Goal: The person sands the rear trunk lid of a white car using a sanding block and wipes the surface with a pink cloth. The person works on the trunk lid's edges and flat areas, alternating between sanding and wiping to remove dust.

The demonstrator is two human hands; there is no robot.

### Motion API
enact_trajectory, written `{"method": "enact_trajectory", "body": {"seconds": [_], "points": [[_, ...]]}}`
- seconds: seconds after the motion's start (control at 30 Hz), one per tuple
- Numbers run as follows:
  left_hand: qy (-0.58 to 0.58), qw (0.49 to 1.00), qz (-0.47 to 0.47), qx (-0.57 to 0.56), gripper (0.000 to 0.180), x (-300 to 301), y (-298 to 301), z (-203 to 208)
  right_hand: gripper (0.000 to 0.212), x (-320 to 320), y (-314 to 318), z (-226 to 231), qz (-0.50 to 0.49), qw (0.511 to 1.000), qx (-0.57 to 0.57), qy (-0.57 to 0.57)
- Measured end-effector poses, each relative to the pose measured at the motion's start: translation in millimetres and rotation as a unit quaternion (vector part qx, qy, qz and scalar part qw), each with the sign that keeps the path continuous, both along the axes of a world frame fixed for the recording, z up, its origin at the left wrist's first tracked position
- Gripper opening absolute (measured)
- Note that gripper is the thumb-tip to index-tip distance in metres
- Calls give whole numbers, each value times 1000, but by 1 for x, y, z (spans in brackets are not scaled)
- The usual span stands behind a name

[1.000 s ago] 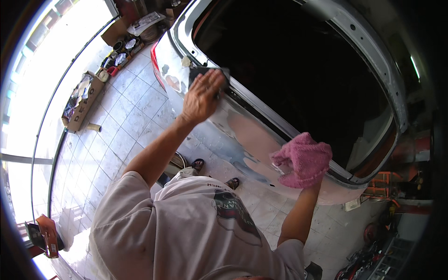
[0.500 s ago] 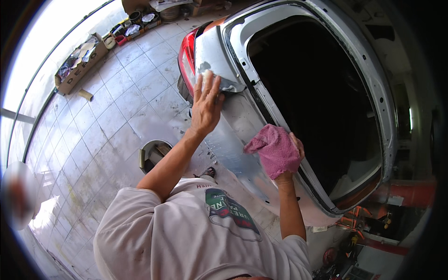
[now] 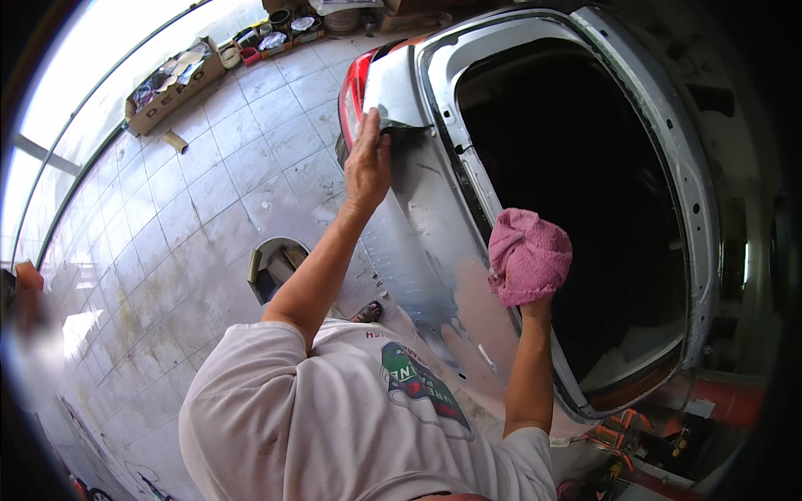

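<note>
In front of me is the rear of a car with a bare, patchy grey and silver body panel (image 3: 418, 225). My left hand (image 3: 368, 171) lies along its upper corner beside the red tail light (image 3: 355, 88), fingers stretched and close together; whether anything is under the fingertips is hidden. A dark grey patch (image 3: 409, 134) shows right of those fingers. My right hand is mostly covered by a pink cloth (image 3: 530, 257), which it holds bunched up in front of the dark rear opening (image 3: 576, 184).
A cardboard box (image 3: 171, 98) of odds and ends stands by the far left wall, with several cans and containers (image 3: 276, 37) beyond it. On the tiled floor (image 3: 200, 200) are a small tan roll (image 3: 175, 140) and a round container (image 3: 280, 265). Orange-handled equipment (image 3: 622, 434) sits lower right.
My right hand has lifted the pink cloth up and rightward, off the panel's edge. My left hand has shifted slightly on the panel and its fingers have drawn closer together. The view has shifted too.
</note>
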State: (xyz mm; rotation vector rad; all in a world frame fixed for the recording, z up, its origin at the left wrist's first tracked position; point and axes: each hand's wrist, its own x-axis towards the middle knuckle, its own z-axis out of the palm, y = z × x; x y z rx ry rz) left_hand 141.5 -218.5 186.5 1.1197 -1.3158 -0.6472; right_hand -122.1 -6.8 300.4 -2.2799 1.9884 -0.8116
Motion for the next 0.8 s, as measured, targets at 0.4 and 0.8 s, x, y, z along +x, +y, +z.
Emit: {"method": "enact_trajectory", "body": {"seconds": [0.4,0.8], "points": [[-319,931,-101,-147,59,-50,-139,61,43,10,-298,180,40,952,-70,296],[-316,823,-339,-327,59,-86,-234,126,70,-137,-374,271,-304,887,46,343]]}}
